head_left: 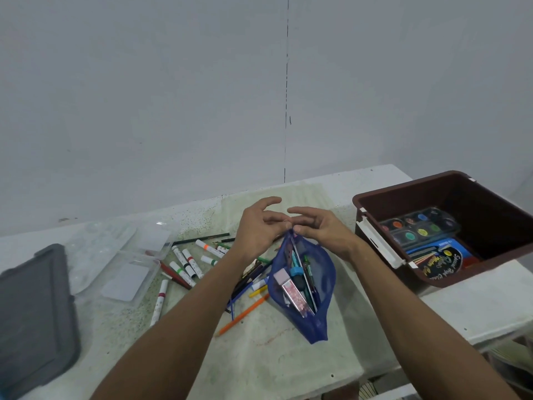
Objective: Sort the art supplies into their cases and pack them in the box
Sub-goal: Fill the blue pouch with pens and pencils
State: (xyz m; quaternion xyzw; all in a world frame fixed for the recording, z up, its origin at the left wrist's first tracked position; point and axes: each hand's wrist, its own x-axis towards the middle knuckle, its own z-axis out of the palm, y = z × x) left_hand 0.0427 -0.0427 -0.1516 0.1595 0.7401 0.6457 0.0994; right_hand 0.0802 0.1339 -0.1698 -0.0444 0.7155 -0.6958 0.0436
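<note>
A blue mesh pouch (320, 319) lies open on the table, holding an eraser, a pink case, pens and a ruler. My left hand (259, 229) and my right hand (320, 229) meet at its far end, fingertips pinching the top of the pouch there. Left of the pouch lie several white markers (184, 262) and loose coloured pencils (245, 313). The brown box (375, 200) stands at the right with a watercolour palette (418, 226) and a blue and black crayon pack (441, 261) inside.
An open clear plastic case (127, 272) sits at the left with the markers beside it. A grey lid (34, 313) lies at the far left edge. The table's front edge runs close under my forearms; a white wall rises behind.
</note>
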